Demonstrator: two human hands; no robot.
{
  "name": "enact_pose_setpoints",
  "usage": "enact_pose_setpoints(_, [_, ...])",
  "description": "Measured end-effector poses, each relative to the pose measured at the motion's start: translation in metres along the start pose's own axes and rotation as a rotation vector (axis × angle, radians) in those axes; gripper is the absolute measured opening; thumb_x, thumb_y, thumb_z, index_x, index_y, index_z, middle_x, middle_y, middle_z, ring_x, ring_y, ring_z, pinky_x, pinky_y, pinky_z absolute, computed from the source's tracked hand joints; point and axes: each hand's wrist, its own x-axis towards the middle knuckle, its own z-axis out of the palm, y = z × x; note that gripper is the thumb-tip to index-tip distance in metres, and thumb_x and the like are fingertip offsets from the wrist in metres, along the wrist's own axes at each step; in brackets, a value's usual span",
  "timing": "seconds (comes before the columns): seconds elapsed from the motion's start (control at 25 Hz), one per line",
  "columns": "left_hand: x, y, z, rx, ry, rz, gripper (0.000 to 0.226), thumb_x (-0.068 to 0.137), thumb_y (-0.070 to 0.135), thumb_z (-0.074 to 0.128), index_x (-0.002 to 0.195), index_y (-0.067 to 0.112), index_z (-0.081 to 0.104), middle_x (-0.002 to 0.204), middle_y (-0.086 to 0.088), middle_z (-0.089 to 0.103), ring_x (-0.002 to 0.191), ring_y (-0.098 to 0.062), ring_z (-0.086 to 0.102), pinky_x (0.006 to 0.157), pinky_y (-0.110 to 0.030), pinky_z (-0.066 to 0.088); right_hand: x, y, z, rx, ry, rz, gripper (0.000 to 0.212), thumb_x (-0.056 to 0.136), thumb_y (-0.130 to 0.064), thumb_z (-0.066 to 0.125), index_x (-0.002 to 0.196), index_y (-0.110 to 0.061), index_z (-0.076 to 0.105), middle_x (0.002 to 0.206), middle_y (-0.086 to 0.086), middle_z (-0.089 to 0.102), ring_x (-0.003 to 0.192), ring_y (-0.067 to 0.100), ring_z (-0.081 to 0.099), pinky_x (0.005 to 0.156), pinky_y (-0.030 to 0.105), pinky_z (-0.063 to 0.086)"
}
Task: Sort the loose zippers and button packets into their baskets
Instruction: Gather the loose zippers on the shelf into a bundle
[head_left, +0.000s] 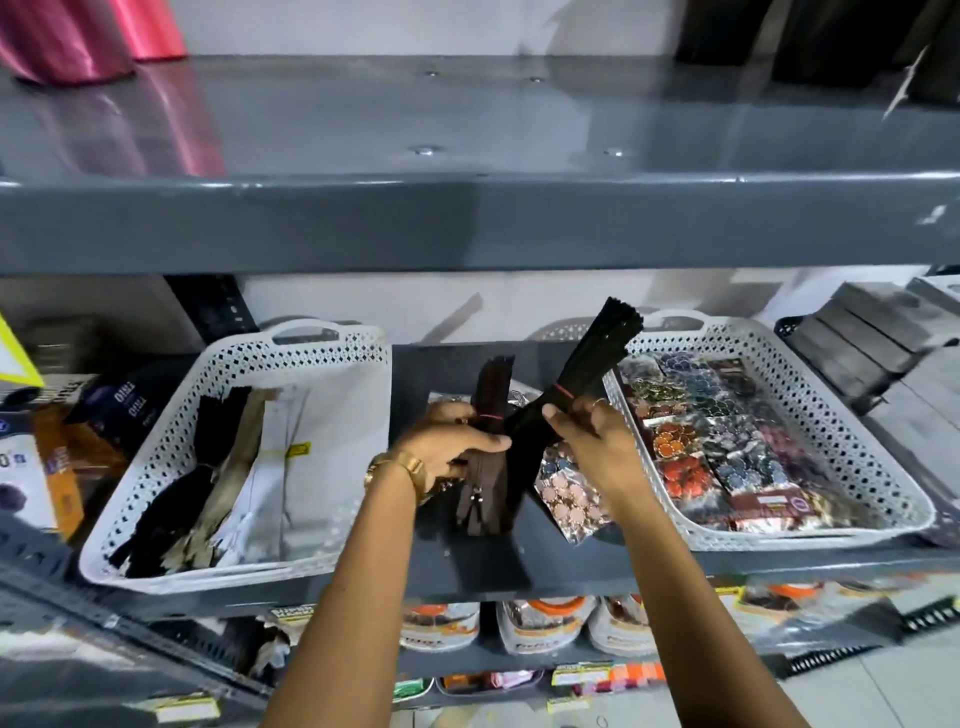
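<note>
Two white perforated baskets stand on a grey shelf. The left basket (332, 364) holds black, tan and white zippers (228, 467). The right basket (831, 410) is filled with colourful button packets (727, 431). Between them, my left hand (452, 441) grips a dark brown zipper bundle (491, 389) tied with a red band. My right hand (592, 431) holds a long black zipper bundle (592, 358), tilted up to the right. A pink button packet (569, 493) lies loose on the shelf beneath my right hand.
A deep grey shelf (467, 223) overhangs just above the baskets. Boxes (119, 405) sit left of the left basket and dark boxes (872, 332) at the right. Packaged goods (545, 623) fill the lower shelf. Pink fabric rolls (78, 36) stand on top.
</note>
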Motion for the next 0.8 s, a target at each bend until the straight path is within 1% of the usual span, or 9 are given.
enact_pose_setpoints(0.12, [-0.021,0.015,-0.01,-0.025,-0.079,0.122,0.015,0.086,0.009,0.067,0.096,0.021,0.065,0.099,-0.002,0.065,0.084,-0.011,0.063,0.069,-0.026,0.052,-0.009,-0.015,-0.012,0.151,-0.045,-0.024,0.018,0.091,-0.016,0.061,0.099,0.0,0.055,0.106,0.026,0.068,0.099,0.036,0.068,0.077,0.043,0.059])
enact_pose_setpoints(0.24, [-0.029,0.03,-0.004,-0.07,-0.046,0.266,0.014,0.089,0.014,0.064,0.098,0.024,0.067,0.111,-0.009,0.064,0.1,-0.02,0.061,0.091,-0.041,0.052,-0.012,-0.029,-0.008,0.133,-0.125,-0.011,0.022,0.092,-0.014,0.06,0.108,0.0,0.054,0.106,0.022,0.069,0.09,0.031,0.069,0.076,0.05,0.059])
enact_pose_setpoints(0.32, [-0.03,0.033,0.004,-0.055,0.017,0.335,0.014,0.087,0.013,0.067,0.1,0.017,0.07,0.105,-0.011,0.069,0.099,-0.021,0.064,0.097,-0.041,0.048,-0.011,-0.037,0.002,0.105,-0.19,-0.046,0.009,0.092,-0.014,0.06,0.1,-0.011,0.057,0.105,0.018,0.071,0.086,0.03,0.07,0.074,0.05,0.059])
enact_pose_setpoints(0.48, [-0.036,0.032,0.009,-0.098,0.239,0.461,0.021,0.078,0.005,0.075,0.098,-0.001,0.072,0.09,-0.011,0.075,0.08,-0.015,0.069,0.085,-0.027,0.056,-0.008,-0.05,0.021,0.04,-0.252,-0.161,0.018,0.091,-0.008,0.058,0.089,-0.025,0.057,0.101,0.016,0.071,0.093,0.031,0.069,0.075,0.05,0.06])
enact_pose_setpoints(0.56, [-0.04,0.031,0.002,-0.169,0.302,0.505,0.016,0.075,0.003,0.077,0.091,0.003,0.075,0.078,-0.001,0.076,0.073,-0.011,0.069,0.076,-0.022,0.058,-0.006,-0.057,0.029,0.123,-0.297,-0.158,0.014,0.093,-0.007,0.055,0.093,-0.021,0.059,0.094,0.01,0.07,0.085,0.022,0.069,0.072,0.041,0.061])
enact_pose_setpoints(0.6, [-0.041,0.03,-0.003,-0.213,0.323,0.516,0.014,0.074,0.004,0.078,0.087,0.008,0.077,0.073,0.001,0.076,0.07,-0.011,0.068,0.071,-0.021,0.057,-0.005,-0.059,0.034,0.181,-0.287,-0.147,0.01,0.096,-0.011,0.053,0.096,-0.017,0.061,0.09,0.006,0.069,0.082,0.017,0.067,0.071,0.035,0.06])
enact_pose_setpoints(0.64, [-0.042,0.03,-0.008,-0.247,0.345,0.521,0.013,0.073,0.005,0.079,0.084,0.013,0.077,0.072,0.0,0.075,0.07,-0.013,0.066,0.069,-0.023,0.054,0.001,-0.056,0.04,0.184,-0.214,-0.158,0.017,0.098,-0.019,0.049,0.1,-0.012,0.064,0.09,0.005,0.069,0.082,0.016,0.066,0.072,0.034,0.059])
enact_pose_setpoints(0.72, [-0.045,0.03,-0.017,-0.285,0.396,0.509,0.012,0.072,0.007,0.08,0.081,0.015,0.077,0.071,0.001,0.074,0.068,-0.013,0.065,0.07,-0.025,0.052,0.017,-0.044,0.049,-0.078,0.012,-0.281,0.036,0.1,-0.033,0.04,0.104,-0.01,0.067,0.1,0.009,0.072,0.093,0.022,0.066,0.081,0.038,0.054])
enact_pose_setpoints(0.8, [-0.049,0.031,-0.024,-0.291,0.42,0.499,0.009,0.073,0.007,0.079,0.078,0.014,0.076,0.067,0.003,0.071,0.061,-0.007,0.065,0.063,-0.02,0.054,0.031,-0.024,0.063,-0.471,0.013,-0.408,0.035,0.099,-0.032,0.039,0.115,-0.012,0.063,0.118,0.016,0.066,0.114,0.033,0.058,0.093,0.042,0.049])
